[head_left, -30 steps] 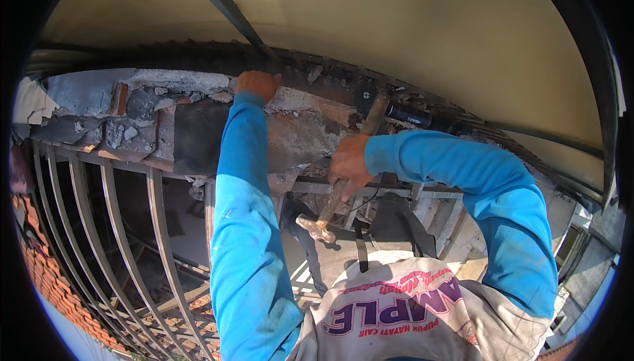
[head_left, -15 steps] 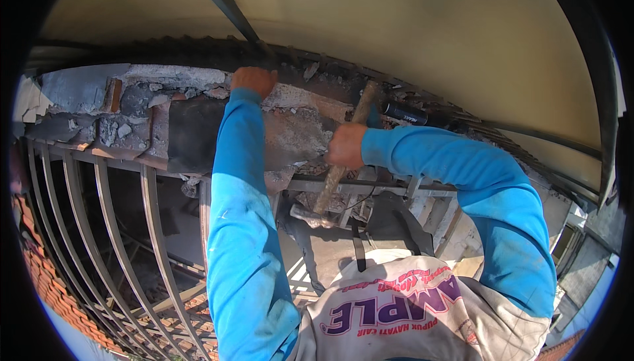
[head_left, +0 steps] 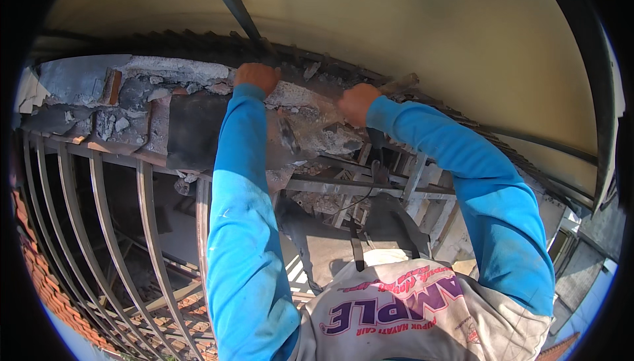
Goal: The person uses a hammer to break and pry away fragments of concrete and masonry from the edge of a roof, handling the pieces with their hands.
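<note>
My right hand (head_left: 359, 104) is closed around the wooden handle of a hammer (head_left: 401, 83). The handle's butt sticks out beyond my fist, and the smeared metal head (head_left: 288, 135) is low over the broken masonry. My left hand (head_left: 257, 77) is a fist at the top edge of the rough wall ledge (head_left: 300, 97); whatever its fingers grip is hidden. Below and left of that hand, a dark flat sheet (head_left: 195, 131) lies over the ledge. Grey rubble chunks (head_left: 121, 124) and a piece of red brick (head_left: 111, 88) lie farther left.
A translucent roof panel (head_left: 422, 24) with a dark metal beam (head_left: 231, 1) hangs close above. Metal bars (head_left: 152, 222) stretch below the ledge at left, with orange roof tiles (head_left: 49, 278) far beneath. A metal rail (head_left: 370, 186) crosses in front of me.
My right hand has risen toward the ledge, and the hammer has swung from pointing down at me to lying across toward my left hand. The left fist stays nearly in place.
</note>
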Available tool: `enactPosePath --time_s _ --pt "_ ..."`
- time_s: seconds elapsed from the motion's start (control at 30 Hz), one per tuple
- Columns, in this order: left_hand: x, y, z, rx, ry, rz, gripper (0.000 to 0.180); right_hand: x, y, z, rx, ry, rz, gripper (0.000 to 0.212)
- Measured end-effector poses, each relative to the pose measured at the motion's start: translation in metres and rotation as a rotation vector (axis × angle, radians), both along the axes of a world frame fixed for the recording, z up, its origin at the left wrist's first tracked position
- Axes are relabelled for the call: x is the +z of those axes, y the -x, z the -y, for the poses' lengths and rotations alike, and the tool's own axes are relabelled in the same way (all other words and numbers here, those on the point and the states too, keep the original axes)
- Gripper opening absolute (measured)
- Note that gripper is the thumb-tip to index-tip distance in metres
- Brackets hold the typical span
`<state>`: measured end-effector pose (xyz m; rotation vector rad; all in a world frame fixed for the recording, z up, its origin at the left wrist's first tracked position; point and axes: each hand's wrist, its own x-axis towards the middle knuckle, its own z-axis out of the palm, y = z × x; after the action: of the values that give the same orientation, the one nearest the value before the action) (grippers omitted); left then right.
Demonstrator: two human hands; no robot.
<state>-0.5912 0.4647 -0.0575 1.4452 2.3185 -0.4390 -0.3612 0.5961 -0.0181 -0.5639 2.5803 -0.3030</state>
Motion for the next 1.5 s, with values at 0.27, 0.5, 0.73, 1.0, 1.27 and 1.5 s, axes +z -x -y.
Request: enactPosePath --time_s 0.27,0.5,0.73,1.0,1.27,1.5 --pt "0.002 0.008 0.003 0.088 0.021 0.006 0.051 0.046 -0.048 0.086 0.233 0.345 0.015 0.013" --pt "0.005 0.0 -0.004 0.031 -0.002 -0.027 0.05 0.012 0.001 0.003 0.119 0.023 -0.099 0.014" --pt "-0.005 0.01 0.007 0.073 -0.018 -0.007 0.051 0.038 -0.042 0.069 0.131 0.236 -0.012 0.013" --pt "0.005 0.008 0.0 0.039 0.038 -0.006 0.045 0.007 0.041 -0.018 -0.216 -0.301 0.195 0.021" --pt "0.001 0.009 0.002 -0.009 0.094 0.004 0.036 0.021 -0.034 0.011 -0.1 -0.171 0.248 0.02" --pt "0.1 0.062 0.042 -0.069 -0.809 -0.139 0.029 0.059 -0.044 0.015 -0.223 -0.039 0.052 0.02"
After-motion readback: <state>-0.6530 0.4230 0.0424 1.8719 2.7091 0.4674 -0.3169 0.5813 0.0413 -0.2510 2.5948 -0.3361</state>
